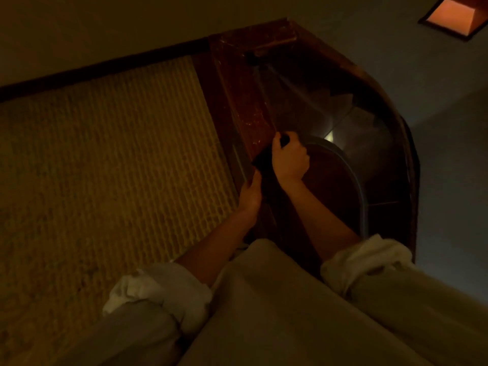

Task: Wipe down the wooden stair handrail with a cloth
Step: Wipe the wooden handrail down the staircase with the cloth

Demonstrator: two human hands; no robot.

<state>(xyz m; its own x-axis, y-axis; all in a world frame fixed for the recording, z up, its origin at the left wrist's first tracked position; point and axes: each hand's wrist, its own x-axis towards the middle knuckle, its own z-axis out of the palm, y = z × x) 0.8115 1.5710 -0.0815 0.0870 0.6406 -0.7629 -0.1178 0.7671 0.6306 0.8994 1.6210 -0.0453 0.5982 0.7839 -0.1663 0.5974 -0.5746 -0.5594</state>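
The scene is very dim. A dark reddish wooden handrail (248,107) runs from the top centre down to the middle of the view. My right hand (290,157) grips a dark cloth (265,158) against the rail's lower part. My left hand (250,194) holds the rail's left edge just below, its fingers hidden on the far side. Both sleeves are rolled up to the forearm.
A ribbed beige carpet (105,167) covers the floor on the left. Right of the rail, a curved wooden stairwell edge (406,143) drops to lower steps (343,128). A lit orange opening (454,17) glows in the top right corner.
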